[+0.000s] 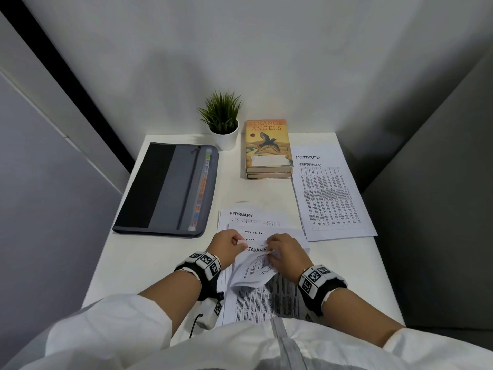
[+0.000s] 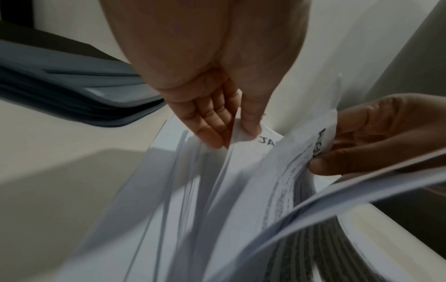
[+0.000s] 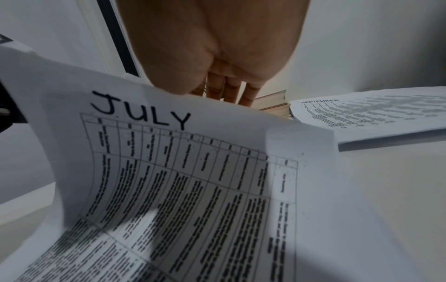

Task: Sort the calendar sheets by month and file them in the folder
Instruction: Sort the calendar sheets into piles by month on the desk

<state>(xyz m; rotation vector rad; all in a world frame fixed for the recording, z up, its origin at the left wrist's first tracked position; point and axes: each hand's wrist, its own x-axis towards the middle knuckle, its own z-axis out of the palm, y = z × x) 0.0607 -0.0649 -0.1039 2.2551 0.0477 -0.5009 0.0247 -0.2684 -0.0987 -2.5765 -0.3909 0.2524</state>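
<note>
Lying closed at the left of the white table (image 1: 128,263), the grey folder (image 1: 170,188) waits. Centre stage, the left hand (image 1: 226,243) pinches a corner of the fanned calendar sheets (image 1: 256,289), thumb on the January page (image 2: 267,141). The right hand (image 1: 286,251) grips a bent-over July sheet (image 3: 183,171). Farther right, the September stack (image 1: 330,198) lies flat beside the books (image 1: 268,148).

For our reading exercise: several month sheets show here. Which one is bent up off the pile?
The July sheet, curled up by the right hand; February and September lie flat.
</note>
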